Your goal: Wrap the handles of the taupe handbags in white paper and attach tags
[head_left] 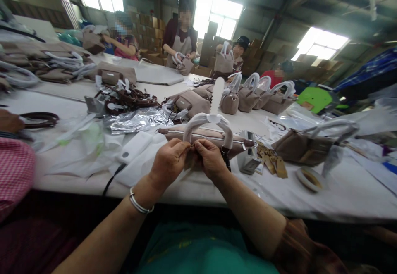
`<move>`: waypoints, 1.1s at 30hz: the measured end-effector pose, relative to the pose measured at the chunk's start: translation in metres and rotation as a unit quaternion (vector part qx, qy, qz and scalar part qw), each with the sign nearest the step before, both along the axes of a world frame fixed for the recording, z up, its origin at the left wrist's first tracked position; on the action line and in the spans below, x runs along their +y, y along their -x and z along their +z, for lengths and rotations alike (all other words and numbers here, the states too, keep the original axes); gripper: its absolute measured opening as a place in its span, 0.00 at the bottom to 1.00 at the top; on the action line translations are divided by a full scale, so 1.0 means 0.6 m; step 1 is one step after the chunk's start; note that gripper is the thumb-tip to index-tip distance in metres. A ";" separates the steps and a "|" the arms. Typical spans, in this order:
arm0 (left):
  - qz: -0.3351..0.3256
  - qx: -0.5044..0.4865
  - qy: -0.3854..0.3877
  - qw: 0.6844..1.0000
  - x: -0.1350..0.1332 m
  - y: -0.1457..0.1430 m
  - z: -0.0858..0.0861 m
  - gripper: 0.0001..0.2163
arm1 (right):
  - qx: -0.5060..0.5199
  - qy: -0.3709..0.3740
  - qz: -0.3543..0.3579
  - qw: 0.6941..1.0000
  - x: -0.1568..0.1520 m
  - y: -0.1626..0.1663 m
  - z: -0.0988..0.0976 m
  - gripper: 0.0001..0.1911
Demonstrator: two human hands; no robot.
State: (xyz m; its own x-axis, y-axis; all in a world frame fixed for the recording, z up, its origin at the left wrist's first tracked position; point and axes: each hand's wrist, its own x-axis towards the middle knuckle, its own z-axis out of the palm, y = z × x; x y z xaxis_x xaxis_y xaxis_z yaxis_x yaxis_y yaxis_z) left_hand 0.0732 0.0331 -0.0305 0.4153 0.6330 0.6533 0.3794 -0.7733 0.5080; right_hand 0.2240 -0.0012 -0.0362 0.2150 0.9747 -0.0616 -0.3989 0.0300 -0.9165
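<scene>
A taupe handbag (235,139) lies in front of me at the table edge, its zip opening facing up and its handle (228,126) wrapped in white. My left hand (170,158) and my right hand (210,157) meet at the bag's near side, below the handle. Thumbs and fingers are pinched together on both, tip to tip. What they pinch is small and mostly hidden; a blurred tan piece hangs beneath them. A dark strap or chain (226,158) hangs from the handle's right end, beside my right hand.
Right of the bag are a small grey box (248,164), tan tags (273,160), a tape roll (309,179) and another handbag (305,146). Brown straps (130,100) and clear plastic (136,121) lie left. Several bags stand behind. Co-workers handle bags across the table; a checked sleeve (15,175) is left.
</scene>
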 end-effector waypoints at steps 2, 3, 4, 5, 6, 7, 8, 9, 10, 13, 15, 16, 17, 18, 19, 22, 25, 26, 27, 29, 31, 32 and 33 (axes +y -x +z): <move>0.012 0.015 -0.015 1.000 -0.002 -0.003 0.002 0.10 | -0.005 0.002 -0.003 1.000 0.000 0.000 0.000 0.18; 0.020 0.023 -0.020 0.999 -0.003 -0.004 0.003 0.10 | -0.009 0.002 -0.005 1.000 0.000 0.000 0.001 0.18; 0.026 0.030 -0.023 0.999 -0.004 -0.005 0.004 0.10 | -0.010 0.001 -0.005 1.000 0.000 0.001 0.001 0.18; 0.031 0.036 -0.025 0.999 -0.005 -0.006 0.005 0.10 | -0.011 0.001 -0.005 1.000 0.001 0.001 0.001 0.18; 0.034 0.041 -0.025 0.998 -0.006 -0.007 0.006 0.10 | -0.011 -0.001 -0.003 1.000 0.001 0.001 0.002 0.18; 0.035 0.045 -0.025 0.998 -0.006 -0.007 0.007 0.10 | -0.010 -0.002 -0.001 1.000 0.001 0.001 0.002 0.18; 0.035 0.049 -0.024 0.998 -0.006 -0.008 0.008 0.10 | -0.010 -0.004 0.001 1.000 0.001 0.001 0.002 0.18; 0.035 0.053 -0.023 0.998 -0.006 -0.008 0.008 0.10 | -0.009 -0.006 0.003 1.000 0.001 0.001 0.002 0.18; 0.035 0.056 -0.022 0.998 -0.006 -0.008 0.008 0.10 | -0.008 -0.008 0.005 1.000 0.001 0.000 0.002 0.18; 0.035 0.063 -0.024 0.997 -0.005 -0.009 0.009 0.10 | -0.010 -0.007 0.003 1.000 0.002 0.000 0.002 0.17; 0.036 0.063 -0.027 0.997 -0.005 -0.008 0.010 0.10 | -0.013 -0.003 -0.003 1.000 0.002 0.000 0.002 0.17; 0.037 0.062 -0.029 0.997 -0.005 -0.008 0.010 0.10 | -0.013 -0.002 -0.005 1.000 0.002 0.000 0.003 0.17; 0.038 0.061 -0.030 0.997 -0.005 -0.008 0.011 0.09 | -0.013 -0.001 -0.005 1.000 0.003 0.000 0.003 0.17; 0.039 0.059 -0.031 0.997 -0.005 -0.008 0.011 0.09 | -0.013 -0.001 -0.004 1.000 0.003 0.000 0.003 0.17; 0.040 0.058 -0.032 0.997 -0.004 -0.008 0.011 0.09 | -0.015 -0.003 -0.002 1.000 0.003 0.000 0.004 0.17; 0.042 0.061 -0.031 0.997 -0.001 -0.008 0.011 0.09 | -0.024 -0.006 -0.003 1.000 0.003 0.001 0.005 0.17; 0.037 0.068 -0.030 0.997 0.002 -0.008 0.011 0.09 | -0.022 -0.003 -0.006 1.000 0.003 0.001 0.007 0.17; 0.034 0.069 -0.029 0.997 0.002 -0.008 0.010 0.09 | -0.020 -0.002 -0.005 1.000 0.002 0.001 0.008 0.17; 0.032 0.069 -0.028 0.997 0.002 -0.008 0.010 0.09 | -0.018 -0.002 -0.003 1.000 0.002 0.001 0.008 0.17; 0.032 0.068 -0.026 0.997 0.002 -0.007 0.010 0.09 | -0.017 -0.003 -0.002 1.000 0.003 0.000 0.007 0.17; 0.035 0.072 -0.027 0.996 0.001 -0.007 0.010 0.09 | -0.019 -0.008 -0.003 1.000 0.004 0.000 0.004 0.17; 0.037 0.076 -0.029 0.996 0.001 -0.007 0.011 0.09 | -0.019 -0.009 -0.003 1.000 0.005 -0.001 0.003 0.17; 0.040 0.081 -0.032 0.995 0.000 -0.007 0.012 0.09 | -0.019 -0.011 -0.003 1.000 0.006 -0.001 0.002 0.16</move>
